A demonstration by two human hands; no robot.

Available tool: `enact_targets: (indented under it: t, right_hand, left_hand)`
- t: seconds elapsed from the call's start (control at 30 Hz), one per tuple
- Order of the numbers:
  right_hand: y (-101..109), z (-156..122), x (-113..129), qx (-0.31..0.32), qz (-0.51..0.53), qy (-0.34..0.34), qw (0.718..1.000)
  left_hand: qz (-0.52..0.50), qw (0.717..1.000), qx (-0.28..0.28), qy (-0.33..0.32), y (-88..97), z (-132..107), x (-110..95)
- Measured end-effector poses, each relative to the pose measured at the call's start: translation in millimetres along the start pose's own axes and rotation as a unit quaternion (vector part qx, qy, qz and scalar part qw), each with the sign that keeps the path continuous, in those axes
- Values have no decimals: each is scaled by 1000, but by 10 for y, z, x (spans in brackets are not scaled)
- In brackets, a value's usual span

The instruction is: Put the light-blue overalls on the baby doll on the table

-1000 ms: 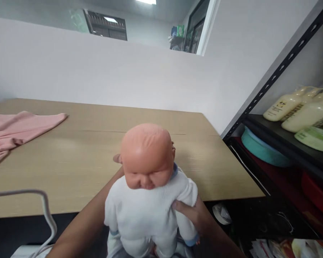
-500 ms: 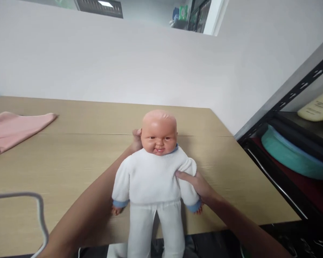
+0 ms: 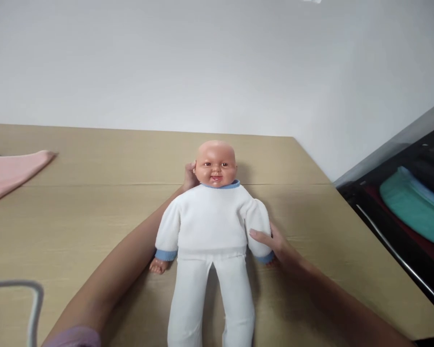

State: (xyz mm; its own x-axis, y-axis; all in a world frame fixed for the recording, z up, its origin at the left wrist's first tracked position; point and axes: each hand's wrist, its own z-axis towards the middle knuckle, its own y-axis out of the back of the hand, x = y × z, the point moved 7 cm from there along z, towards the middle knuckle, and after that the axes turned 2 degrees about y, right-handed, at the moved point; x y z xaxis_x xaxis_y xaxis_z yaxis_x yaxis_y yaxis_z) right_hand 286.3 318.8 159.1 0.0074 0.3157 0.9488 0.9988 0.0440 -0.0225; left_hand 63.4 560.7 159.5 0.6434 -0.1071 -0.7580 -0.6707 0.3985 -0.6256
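Observation:
A baby doll in a white fleece top with blue collar and cuffs and white trousers lies face up on the wooden table, its head toward the wall. My left hand is at the side of the doll's head, cupped against it, most of its fingers hidden behind. Around the doll's sleeve on the right, my right hand is closed, the thumb lying across the front of the sleeve and the other fingers out of sight behind it.
Pink cloth lies at the table's left. A grey cable or tube bends in at the lower left. On the right stands a black shelf holding something teal. A white wall rises behind the table.
The doll has moved farther onto the table and its legs now lie over the tabletop. Both hands have gone with it. The view has tilted downward.

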Motion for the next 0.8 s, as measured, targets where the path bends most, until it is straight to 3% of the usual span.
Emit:
enact_targets:
  t: [0.13,0.33,0.53,0.8]
  right_hand:
    - [89,43,57,-56,-117,95,987]
    - [163,5,25,-129,-306,155,930]
    - [168,-42,-7,-140,-350,172,910]
    - [170,-40,-26,-139,-345,166,913]
  left_hand:
    - [33,994,55,88,58,161,26]
    - [37,982,106,151,57,230,-24]
    - [60,980,79,172,149,321,6]
    - [79,980,78,164,108,298,-20]
